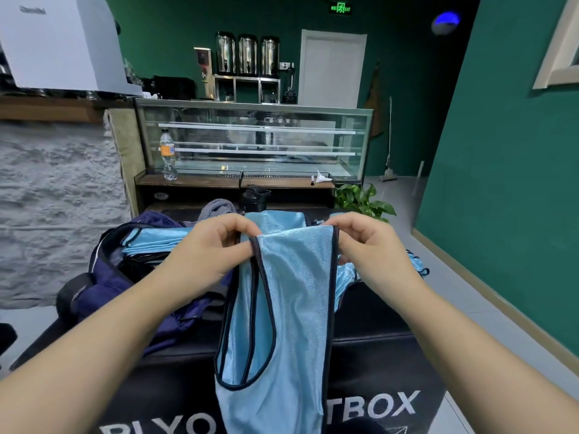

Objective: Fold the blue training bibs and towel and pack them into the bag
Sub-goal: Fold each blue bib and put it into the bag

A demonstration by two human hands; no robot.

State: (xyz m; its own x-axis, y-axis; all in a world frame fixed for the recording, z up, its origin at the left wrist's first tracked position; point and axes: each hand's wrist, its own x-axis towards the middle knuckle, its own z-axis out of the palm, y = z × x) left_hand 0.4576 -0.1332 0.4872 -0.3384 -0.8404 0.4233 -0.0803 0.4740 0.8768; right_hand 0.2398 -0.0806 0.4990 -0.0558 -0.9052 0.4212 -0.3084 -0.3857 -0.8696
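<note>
Above the black box (376, 364), left hand (216, 245) and right hand (366, 242) pinch a blue bib (291, 308)

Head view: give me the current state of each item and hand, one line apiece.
Held bib: unfolded, hanging from both hands.
Left hand: pinches the bib's top edge.
Right hand: pinches the opposite top edge.
Navy bag: open, folded bibs inside.
Loose bibs: heaped unfolded at right.
Water bottle: upright, capped.

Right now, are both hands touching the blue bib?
Touching. The head view shows the left hand and right hand each pinching the blue bib's top edge.
</note>
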